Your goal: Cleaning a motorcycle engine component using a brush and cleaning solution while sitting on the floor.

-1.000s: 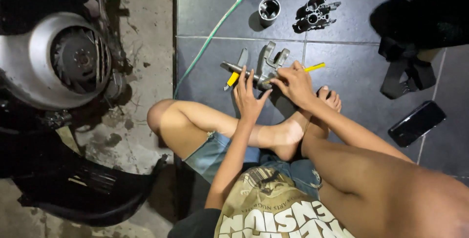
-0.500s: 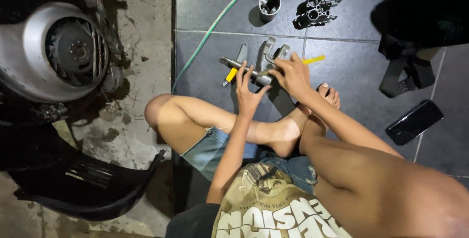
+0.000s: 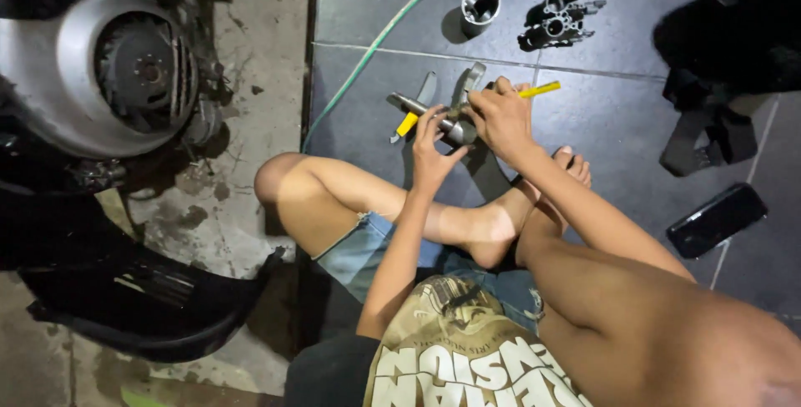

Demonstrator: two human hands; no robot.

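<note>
Engine casing (image 3: 92,73) far left; left hand (image 3: 434,152) cups the grey metal part (image 3: 455,123) above the tiled floor (image 3: 584,148), right hand (image 3: 501,115) closed on its top beside the yellow-handled tool (image 3: 538,90); advise firm, level support while working.

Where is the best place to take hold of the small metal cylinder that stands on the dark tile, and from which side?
Probably by its outer wall, coming straight down from above. The metal cylinder stands upright with its open end up, apart from the black engine part beside it, so fingers could close around the round wall or hook over the rim. The green hose passes on its other side without touching it.
</note>
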